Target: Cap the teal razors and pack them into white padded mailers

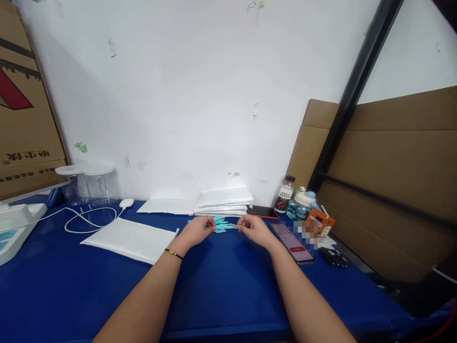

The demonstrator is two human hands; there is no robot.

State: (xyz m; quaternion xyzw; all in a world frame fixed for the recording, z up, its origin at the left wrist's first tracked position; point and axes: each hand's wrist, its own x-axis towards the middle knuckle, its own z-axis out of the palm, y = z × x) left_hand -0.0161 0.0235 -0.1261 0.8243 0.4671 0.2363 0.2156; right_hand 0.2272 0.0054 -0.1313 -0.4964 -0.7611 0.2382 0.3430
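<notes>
A small heap of light-blue strips lies on the blue tabletop between my two hands. My left hand, with a ring and a dark bracelet with gold beads, is closed at the heap's left side, thumb and fingers together; what is in its pinch is too small to make out. On the other side, my right hand pinches the end of a thin, pale grey strip that points left toward the heap. Just behind the hands sits a stack of white padded envelopes.
Flat white envelopes lie at left near a coiled cable with a white plug. Clear jars stand behind. On the right are a lit phone, a brown-capped bottle, a blue cup and an orange carton.
</notes>
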